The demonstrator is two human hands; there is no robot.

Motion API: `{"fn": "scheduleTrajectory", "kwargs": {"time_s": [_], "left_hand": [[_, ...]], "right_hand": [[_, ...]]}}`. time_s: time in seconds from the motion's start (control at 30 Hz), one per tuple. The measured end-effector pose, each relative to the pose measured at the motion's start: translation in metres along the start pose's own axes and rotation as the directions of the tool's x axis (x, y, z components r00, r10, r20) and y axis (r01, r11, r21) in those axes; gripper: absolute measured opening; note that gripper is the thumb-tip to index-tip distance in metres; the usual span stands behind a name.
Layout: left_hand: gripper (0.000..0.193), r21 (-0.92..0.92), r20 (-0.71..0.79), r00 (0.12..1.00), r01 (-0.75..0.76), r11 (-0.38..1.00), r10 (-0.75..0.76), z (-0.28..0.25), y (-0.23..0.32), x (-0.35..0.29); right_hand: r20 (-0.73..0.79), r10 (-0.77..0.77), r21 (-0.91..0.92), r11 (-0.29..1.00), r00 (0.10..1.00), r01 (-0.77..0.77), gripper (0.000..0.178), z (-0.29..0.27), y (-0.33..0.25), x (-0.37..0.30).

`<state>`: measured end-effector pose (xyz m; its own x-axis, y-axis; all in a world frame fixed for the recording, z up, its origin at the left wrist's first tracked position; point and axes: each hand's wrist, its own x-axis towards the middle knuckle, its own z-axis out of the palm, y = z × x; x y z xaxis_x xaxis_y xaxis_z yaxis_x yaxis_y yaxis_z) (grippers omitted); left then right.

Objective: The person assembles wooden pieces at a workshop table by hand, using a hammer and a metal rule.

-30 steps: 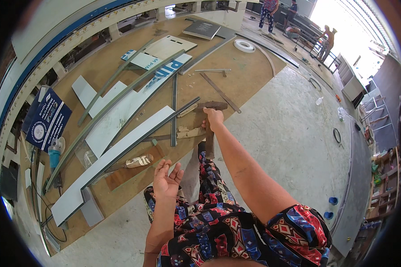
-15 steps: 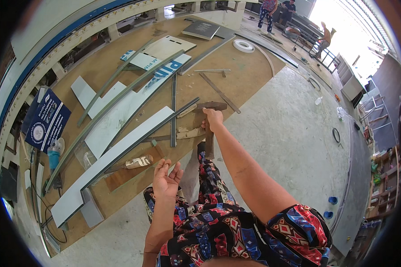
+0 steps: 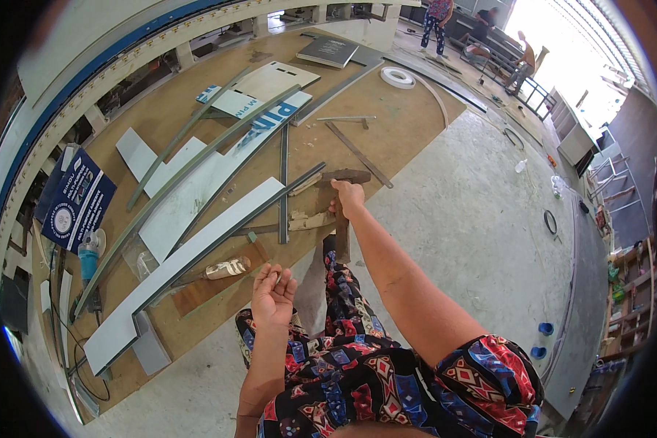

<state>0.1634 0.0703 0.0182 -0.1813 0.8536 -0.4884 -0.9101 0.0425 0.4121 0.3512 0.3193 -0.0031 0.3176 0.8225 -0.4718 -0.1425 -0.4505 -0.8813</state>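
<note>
My right hand grips a brown hammer close to its head, and the handle hangs down toward my legs. The hammer's head lies crosswise above my fingers, by the tip of a long dark-edged white strip. Palm up, my left hand is held over the board's near edge with its fingers curled in. Any small thing between those fingers is too small to make out. Just left of it, a chisel-like tool with a taped handle lies on a brown wooden piece.
White panels, curved green-grey strips and metal bars lie on a brown board. A teal angle grinder and blue box stand left. A white tape roll sits far off. Other people work at the back right.
My left fingers have curled further in. My right hand and the hammer have barely moved. At the back, people have shifted slightly.
</note>
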Motion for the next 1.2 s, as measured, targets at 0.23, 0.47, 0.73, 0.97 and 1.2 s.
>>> {"fn": "scheduleTrajectory", "kwargs": {"time_s": [0.23, 0.47, 0.73, 0.97, 1.2], "left_hand": [[0.021, -0.051, 0.039, 0.999, -0.014, 0.999, 0.016, -0.007, -0.004, 0.004], [0.021, -0.054, 0.010, 1.000, -0.025, 0.998, 0.025, -0.005, -0.003, 0.003], [0.023, -0.055, 0.019, 1.000, -0.014, 0.998, 0.015, -0.006, -0.005, 0.004], [0.026, -0.057, 0.005, 1.000, -0.010, 0.998, 0.010, -0.008, -0.005, 0.001], [0.027, -0.056, 0.000, 1.000, 0.002, 0.998, -0.002, -0.010, -0.009, 0.000]], "right_hand": [[-0.013, -0.005, 0.004, 1.000, 1.000, 0.005, 0.032, -0.002, 0.001, 0.004], [-0.027, -0.002, -0.004, 1.000, 1.000, 0.002, 0.032, -0.001, 0.000, 0.000], [-0.009, 0.012, 0.011, 1.000, 1.000, -0.012, 0.033, -0.002, 0.000, 0.000], [-0.022, -0.018, 0.010, 1.000, 1.000, 0.019, 0.034, -0.001, 0.002, 0.003], [-0.011, -0.025, 0.006, 1.000, 1.000, 0.025, 0.033, -0.003, 0.002, 0.003]]}}
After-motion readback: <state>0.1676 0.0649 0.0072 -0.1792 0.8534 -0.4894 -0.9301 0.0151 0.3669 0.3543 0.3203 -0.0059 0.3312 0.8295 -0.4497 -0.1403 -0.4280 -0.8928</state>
